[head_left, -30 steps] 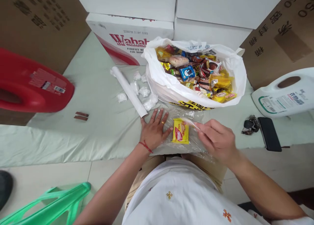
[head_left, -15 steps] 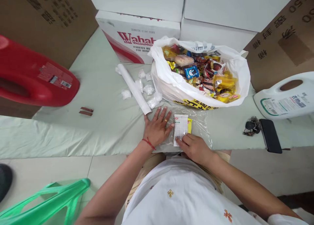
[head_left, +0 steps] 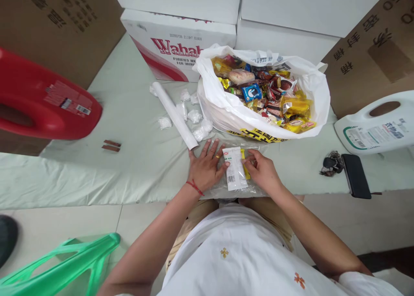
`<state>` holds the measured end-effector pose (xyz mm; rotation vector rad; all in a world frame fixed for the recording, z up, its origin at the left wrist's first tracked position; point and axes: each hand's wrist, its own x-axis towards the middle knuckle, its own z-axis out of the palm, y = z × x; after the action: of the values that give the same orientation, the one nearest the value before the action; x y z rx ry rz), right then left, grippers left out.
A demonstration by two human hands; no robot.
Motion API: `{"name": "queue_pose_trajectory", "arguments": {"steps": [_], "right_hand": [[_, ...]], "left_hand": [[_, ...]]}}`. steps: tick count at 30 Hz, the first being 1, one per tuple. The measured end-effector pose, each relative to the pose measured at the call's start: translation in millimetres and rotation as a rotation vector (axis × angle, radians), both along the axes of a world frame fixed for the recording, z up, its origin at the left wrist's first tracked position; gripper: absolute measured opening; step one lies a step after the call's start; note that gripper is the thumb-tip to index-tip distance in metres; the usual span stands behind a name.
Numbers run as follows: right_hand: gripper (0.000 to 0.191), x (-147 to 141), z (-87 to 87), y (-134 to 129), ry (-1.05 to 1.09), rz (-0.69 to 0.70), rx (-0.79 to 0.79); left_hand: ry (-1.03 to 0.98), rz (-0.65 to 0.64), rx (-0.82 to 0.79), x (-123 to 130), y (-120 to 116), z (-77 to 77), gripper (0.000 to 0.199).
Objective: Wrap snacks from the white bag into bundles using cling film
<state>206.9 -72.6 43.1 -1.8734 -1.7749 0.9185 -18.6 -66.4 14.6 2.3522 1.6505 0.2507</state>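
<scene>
My left hand (head_left: 205,169) lies flat with its fingers spread, a ring on one finger and a red string at the wrist. It presses on the table and the left part of a clear plastic film (head_left: 221,187), its thumb touching a white snack packet (head_left: 235,175). The white packet rests on the film, overlapping a yellow packet (head_left: 245,162) at its right. My right hand (head_left: 263,171) is at the right of the packets, fingers curled in a pinch on the film's right side. Its fingertips are beside the yellow packet.
Behind my hands stands a white plastic bag (head_left: 223,108) full of wrapped snacks. Left of it lie a white roll (head_left: 174,115) and several small film-wrapped bundles (head_left: 194,116). A red jug (head_left: 64,110), a white jug (head_left: 362,134), a phone (head_left: 355,175) and boxes (head_left: 171,46) stand around.
My right hand has moved off the white packet to the right and up, drawing the film's right side inward. The white packet has tilted slightly. My left hand stays put.
</scene>
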Motion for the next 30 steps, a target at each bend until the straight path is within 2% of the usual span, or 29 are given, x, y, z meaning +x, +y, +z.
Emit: {"name": "queue_pose_trajectory", "arguments": {"steps": [2,4,7,10,13,17,20,24,28,30], "right_hand": [[0.040,2.2,3.4,-6.4,0.013,0.019,0.123],[0.031,8.8,6.8,-26.6,-0.003,0.120,0.336],[0.026,17.8,6.1,-68.5,-0.117,0.445,0.610],[0.040,14.4,-5.3,-96.8,-0.298,0.669,0.716],[0.042,0.7,-20.9,-99.7,-0.366,0.709,0.764],[0.020,-16.3,-31.1,-94.7,-0.345,0.689,0.864],[0.015,-26.2,-31.5,-103.2,-0.317,0.760,0.849],[0.017,-42.9,-34.7,-116.4,-0.310,0.886,0.742],[0.017,-62.0,-40.8,-115.4,-0.396,0.948,0.426],[0.014,-65.8,-37.0,-111.9,-0.407,1.031,0.239]], "left_hand": [[-0.002,0.007,-0.005,0.4,0.0,0.7,0.063],[0.000,0.011,-0.011,0.9,0.0,1.4,0.063],[0.007,0.010,-0.021,1.8,0.4,2.3,0.063],[0.012,0.013,-0.025,2.1,0.5,2.2,0.062],[0.010,0.021,-0.013,2.1,0.1,1.6,0.061],[-0.003,0.020,-0.001,2.3,-0.7,1.8,0.060],[-0.008,0.022,-0.003,2.7,-1.0,3.0,0.059],[-0.002,0.027,-0.009,3.4,-1.3,3.8,0.060],[0.006,0.031,-0.006,3.2,-1.5,2.8,0.061],[0.009,0.028,0.001,2.8,-1.5,2.0,0.061]]}}
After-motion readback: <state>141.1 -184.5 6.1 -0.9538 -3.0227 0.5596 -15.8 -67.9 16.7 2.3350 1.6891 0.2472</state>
